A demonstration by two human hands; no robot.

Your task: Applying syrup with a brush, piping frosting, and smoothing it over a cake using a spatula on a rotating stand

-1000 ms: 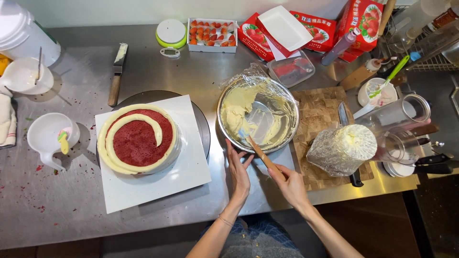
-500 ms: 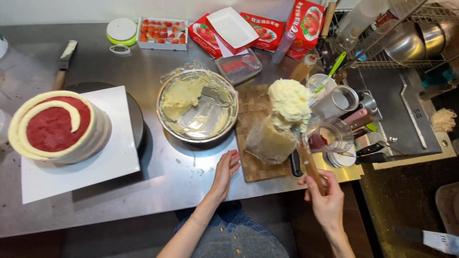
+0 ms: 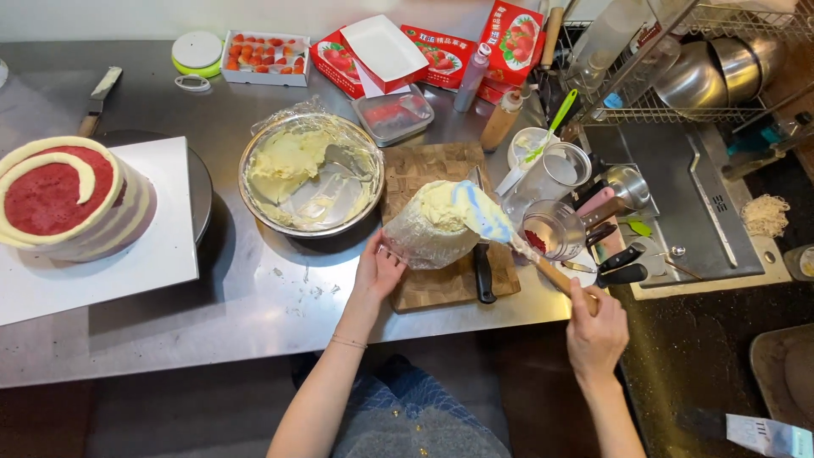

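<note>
The cake [image 3: 64, 197] is red on top with a cream-coloured spiral and pale striped sides, on a white board [image 3: 110, 271]. Pale yellow cream fills the silvery bowl [image 3: 310, 174] and the clear bag [image 3: 432, 225]. The spatula [image 3: 487, 216] is light blue with a wooden handle. The boxes [image 3: 441, 51] are red, the surface [image 3: 254, 314] grey steel.

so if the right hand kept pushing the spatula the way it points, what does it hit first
Most likely the cream-filled piping bag. The right hand holds the spatula angled up-left, its blade already over the bag's open top, which the left hand steadies. Depth is hard to judge.
</note>
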